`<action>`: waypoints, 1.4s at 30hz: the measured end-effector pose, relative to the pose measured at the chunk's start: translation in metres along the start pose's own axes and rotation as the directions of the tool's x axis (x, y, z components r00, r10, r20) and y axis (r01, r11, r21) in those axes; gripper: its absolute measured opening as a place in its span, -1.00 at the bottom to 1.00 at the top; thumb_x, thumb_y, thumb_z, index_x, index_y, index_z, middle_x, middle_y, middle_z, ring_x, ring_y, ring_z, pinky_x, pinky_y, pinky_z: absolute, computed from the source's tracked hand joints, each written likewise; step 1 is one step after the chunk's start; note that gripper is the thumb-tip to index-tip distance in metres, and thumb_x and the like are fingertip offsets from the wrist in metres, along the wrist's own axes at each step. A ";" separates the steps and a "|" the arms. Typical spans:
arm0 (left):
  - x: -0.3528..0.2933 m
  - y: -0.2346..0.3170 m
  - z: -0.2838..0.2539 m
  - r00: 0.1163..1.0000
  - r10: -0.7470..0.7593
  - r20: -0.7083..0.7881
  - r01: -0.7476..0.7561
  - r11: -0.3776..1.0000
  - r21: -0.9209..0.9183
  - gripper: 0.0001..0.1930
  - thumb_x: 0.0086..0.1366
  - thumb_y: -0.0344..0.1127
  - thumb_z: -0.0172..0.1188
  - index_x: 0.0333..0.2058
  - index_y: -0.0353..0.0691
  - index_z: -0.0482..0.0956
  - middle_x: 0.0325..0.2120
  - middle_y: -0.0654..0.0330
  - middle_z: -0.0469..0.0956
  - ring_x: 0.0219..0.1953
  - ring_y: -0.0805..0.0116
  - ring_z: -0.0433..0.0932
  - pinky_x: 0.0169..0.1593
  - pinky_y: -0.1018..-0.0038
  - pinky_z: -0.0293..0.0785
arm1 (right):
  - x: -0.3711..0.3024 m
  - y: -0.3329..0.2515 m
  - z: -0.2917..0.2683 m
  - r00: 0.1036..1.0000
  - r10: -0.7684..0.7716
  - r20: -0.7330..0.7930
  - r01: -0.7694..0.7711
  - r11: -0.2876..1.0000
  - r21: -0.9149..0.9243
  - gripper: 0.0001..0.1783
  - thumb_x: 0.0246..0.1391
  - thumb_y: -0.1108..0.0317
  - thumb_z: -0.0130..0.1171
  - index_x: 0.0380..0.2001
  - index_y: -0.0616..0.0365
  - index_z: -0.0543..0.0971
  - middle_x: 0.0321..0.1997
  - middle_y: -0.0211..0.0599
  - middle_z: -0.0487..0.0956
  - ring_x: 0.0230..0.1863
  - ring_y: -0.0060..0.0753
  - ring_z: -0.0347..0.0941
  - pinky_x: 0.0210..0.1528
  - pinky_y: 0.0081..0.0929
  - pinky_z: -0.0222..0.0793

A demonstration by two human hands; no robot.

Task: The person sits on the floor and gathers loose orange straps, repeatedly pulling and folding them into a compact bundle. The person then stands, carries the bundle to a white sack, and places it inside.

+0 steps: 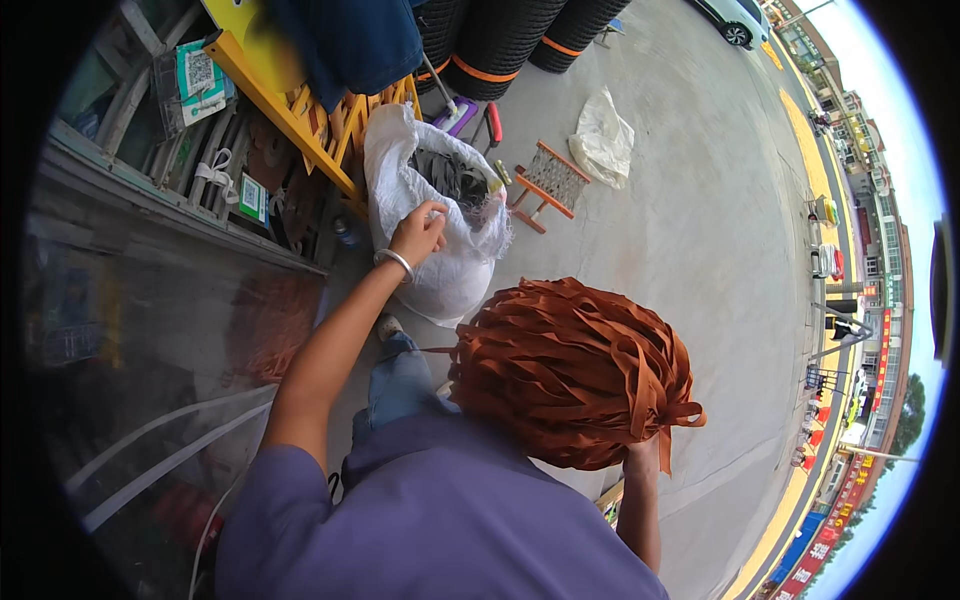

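Note:
A large bundle of rust-brown fabric strips (560, 370), bunched into a thick rounded mass with a loop at its right end, is held in front of my torso. My right hand (642, 456) grips it from below at that looped end; the strips hide most of the fingers. Farther forward and left, my left hand (418, 236), with a pale bangle at the wrist, is over the near side of a white woven sack (450, 275). Its fingers are loosely curled and slightly apart, with nothing visible in them. Dark grey strips (450, 175) fill the sack's open mouth.
A low folding stool (552, 182) stands beyond the sack, near a crumpled white sack (603, 138). Stacked tyres (500, 50) rise at the back. A yellow rack (290, 120) and a glass-fronted metal frame (180, 230) border the left side. Concrete floor (720, 220) extends right.

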State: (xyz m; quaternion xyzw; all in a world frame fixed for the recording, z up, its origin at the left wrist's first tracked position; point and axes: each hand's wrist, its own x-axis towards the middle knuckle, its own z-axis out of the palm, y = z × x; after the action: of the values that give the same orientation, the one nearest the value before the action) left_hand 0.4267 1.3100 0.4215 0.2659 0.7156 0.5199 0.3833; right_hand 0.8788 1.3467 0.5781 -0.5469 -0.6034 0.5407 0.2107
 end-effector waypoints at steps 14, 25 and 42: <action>0.031 -0.140 -0.053 0.727 -0.205 -0.655 0.383 0.913 0.139 -0.66 0.18 -0.01 0.08 -0.42 -0.22 0.54 -0.41 -0.14 0.54 -0.33 -0.06 0.55 -0.33 0.13 0.44 | 0.162 -0.191 -0.044 0.913 -0.383 -0.142 0.383 0.923 -0.032 -0.28 -0.23 0.24 0.28 0.05 0.28 0.30 0.00 -0.28 0.42 -0.05 -0.43 0.39 -0.03 -0.48 0.35; 0.014 -0.097 -0.017 0.604 0.275 -0.748 0.150 0.883 0.445 -0.67 0.14 -0.22 0.03 -0.13 -0.22 0.44 -0.31 -0.02 0.47 -0.30 0.07 0.46 -0.23 0.15 0.37 | 0.300 -0.248 0.048 0.806 -0.588 0.059 0.575 0.804 0.152 -0.39 -0.21 0.32 0.21 -0.01 0.29 0.35 -0.06 -0.29 0.45 -0.12 -0.44 0.40 -0.10 -0.50 0.35; 0.017 -0.137 -0.124 0.799 -0.170 -0.576 0.092 0.982 -0.162 -0.46 0.23 0.08 -0.08 -0.64 -0.35 0.41 -0.77 0.03 0.37 -0.67 0.18 0.38 -0.51 0.26 0.21 | 0.267 -0.128 0.176 0.594 0.042 0.803 0.279 0.926 -0.255 -0.25 -0.26 0.13 0.37 -0.01 0.32 0.36 -0.10 -0.32 0.48 -0.11 -0.48 0.41 -0.05 -0.51 0.35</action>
State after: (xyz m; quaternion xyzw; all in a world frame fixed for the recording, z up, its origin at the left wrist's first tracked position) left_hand 0.3177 1.2125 0.3073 0.0171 0.7813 0.5928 0.1943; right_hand 0.5915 1.5330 0.5436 -0.2344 -0.7560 0.5934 -0.1464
